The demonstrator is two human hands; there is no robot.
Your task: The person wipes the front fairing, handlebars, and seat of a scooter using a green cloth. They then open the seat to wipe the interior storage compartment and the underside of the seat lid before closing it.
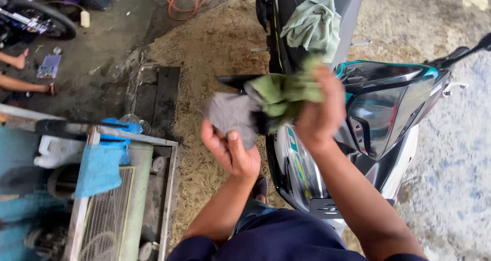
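Green rag (286, 92) clenched in right hand (319, 112), grey rag (230, 115) pinched in left hand (232, 151), both above the scooter (388, 107); best kept gripped firmly, pulled apart clear of the seat.

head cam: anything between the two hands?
Yes. A grey cloth pinched by the left hand and a green rag in the right hand fill the gap, seen in the head view.
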